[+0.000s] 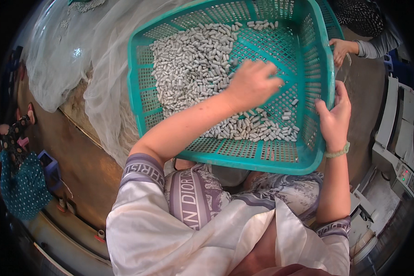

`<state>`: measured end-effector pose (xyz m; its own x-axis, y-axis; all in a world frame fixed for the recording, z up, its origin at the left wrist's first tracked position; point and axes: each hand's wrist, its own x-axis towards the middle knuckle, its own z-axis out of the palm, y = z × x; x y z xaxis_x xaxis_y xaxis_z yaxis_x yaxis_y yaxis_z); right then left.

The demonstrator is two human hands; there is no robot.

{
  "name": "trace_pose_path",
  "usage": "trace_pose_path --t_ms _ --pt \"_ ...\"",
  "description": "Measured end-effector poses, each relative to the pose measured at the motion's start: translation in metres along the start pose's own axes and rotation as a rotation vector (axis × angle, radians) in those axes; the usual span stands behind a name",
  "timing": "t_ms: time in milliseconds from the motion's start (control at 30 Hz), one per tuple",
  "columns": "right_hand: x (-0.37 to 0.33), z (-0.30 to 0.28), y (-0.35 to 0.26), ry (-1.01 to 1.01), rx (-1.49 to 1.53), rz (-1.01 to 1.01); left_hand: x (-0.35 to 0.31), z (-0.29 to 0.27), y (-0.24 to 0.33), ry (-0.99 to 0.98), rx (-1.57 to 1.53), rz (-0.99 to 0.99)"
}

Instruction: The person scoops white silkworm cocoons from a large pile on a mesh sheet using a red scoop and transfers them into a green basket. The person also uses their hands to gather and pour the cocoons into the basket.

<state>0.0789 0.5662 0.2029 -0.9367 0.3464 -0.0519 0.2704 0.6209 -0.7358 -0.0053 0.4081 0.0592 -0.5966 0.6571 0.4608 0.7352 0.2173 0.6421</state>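
A large green plastic basket [229,162] with slotted walls and bottom sits tilted above my lap. Many small pale grey cylindrical pieces [188,64] are heaped across its left half, and a thinner band of them lies along the near side. My left hand [255,85] is inside the basket, over its middle, slightly blurred. Its fingers are curled in, and whatever they may hold is hidden. At the right side my right hand [336,115] grips the basket's rim, thumb on the inner side and fingers outside.
Another person's hand [342,49] is just beyond the basket's right wall, near a second green basket [330,20]. White netting [110,87] drapes at the left. A grey machine [395,142] with a small control panel stands at the right. Someone in dotted clothing [25,188] is far left.
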Motion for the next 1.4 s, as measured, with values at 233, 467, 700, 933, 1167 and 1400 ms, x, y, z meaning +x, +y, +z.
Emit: trace_pose_path --t_ms 233,467,700,933,1167,1400 --pt "0.000 0.005 -0.001 0.009 0.003 -0.043 0.002 0.036 0.011 0.002 -0.147 0.151" --pt "-0.005 0.004 -0.002 -0.004 0.014 0.030 0.002 0.030 0.018 -0.097 0.073 0.376" --pt "-0.004 0.004 0.006 -0.002 -0.006 -0.020 -0.004 0.026 0.010 -0.227 -0.025 0.320" --pt "-0.001 0.002 0.016 0.010 -0.042 -0.014 -0.050 -0.007 -0.002 -0.241 -0.028 0.167" --pt "-0.001 0.000 0.015 -0.001 -0.022 -0.013 -0.028 0.014 -0.002 -0.225 0.062 0.481" --pt "0.002 0.000 0.020 -0.004 -0.044 0.020 -0.033 0.034 0.037 -0.187 -0.147 0.545"
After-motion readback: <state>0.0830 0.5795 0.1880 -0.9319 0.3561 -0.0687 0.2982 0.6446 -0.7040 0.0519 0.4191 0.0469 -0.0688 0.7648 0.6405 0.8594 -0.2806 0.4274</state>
